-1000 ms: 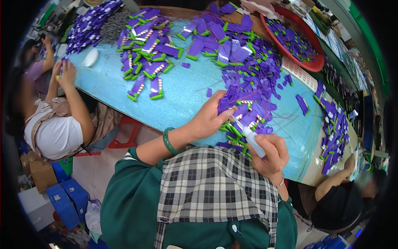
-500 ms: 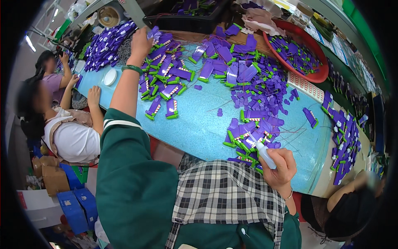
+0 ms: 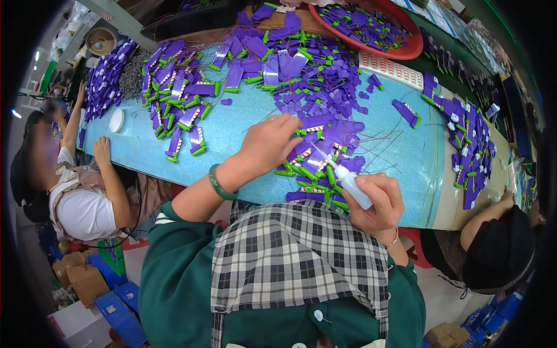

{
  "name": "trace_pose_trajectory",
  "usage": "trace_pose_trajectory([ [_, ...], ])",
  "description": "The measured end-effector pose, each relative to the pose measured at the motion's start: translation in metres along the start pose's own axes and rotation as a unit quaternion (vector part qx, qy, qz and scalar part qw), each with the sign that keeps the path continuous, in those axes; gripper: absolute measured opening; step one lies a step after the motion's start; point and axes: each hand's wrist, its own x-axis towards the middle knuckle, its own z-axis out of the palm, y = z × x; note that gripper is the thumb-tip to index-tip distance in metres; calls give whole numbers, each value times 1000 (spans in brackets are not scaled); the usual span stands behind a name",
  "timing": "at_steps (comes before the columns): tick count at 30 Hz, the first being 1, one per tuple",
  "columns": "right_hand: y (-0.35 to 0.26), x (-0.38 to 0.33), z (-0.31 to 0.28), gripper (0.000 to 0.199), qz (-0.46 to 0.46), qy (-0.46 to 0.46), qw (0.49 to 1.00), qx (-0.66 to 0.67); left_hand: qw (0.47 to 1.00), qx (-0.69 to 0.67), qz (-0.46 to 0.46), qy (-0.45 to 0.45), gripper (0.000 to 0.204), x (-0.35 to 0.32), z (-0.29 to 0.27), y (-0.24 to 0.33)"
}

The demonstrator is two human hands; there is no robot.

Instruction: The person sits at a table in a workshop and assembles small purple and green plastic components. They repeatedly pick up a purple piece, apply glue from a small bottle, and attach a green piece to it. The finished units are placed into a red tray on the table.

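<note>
Purple pieces (image 3: pixel 312 166): green-ended, many striped, piled on the person's side of the red basin (image 3: pixel 413 47), with the middle heap (image 3: pixel 316 87) between.
Left hand (image 3: pixel 271 142): at the left edge of that pile, well toward the person from the basin; fingers bent, but whether they grip a piece I cannot tell.
Right hand (image 3: pixel 380 206): wrapped around the squeeze bottle (image 3: pixel 355 190), nozzle slanting into the near pile.
Striped heap (image 3: pixel 200 89): well left of the basin; probably the further-along share.
Still left: likely much of the middle heap, mostly without visible stripes; work looks partway.
Sticker sheet (image 3: pixel 391 71): just beside the basin's near rim, rows of stripes remaining.
Since half a second ago: the left arm, then stretched to the striped heap, has come back to the near pile; the right hand keeps the bottle.
</note>
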Motion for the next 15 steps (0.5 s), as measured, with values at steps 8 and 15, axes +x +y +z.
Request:
trace_pose_trajectory([
  [8, -1, -9, -15, 43, 3, 18, 1000, -16, 999, -36, 13, -16, 30, 42, 37, -17],
  [15, 4, -29, -29, 44, 24, 47, 998, -38, 916, -326, -182, 146, 17, 27, 0, -17],
])
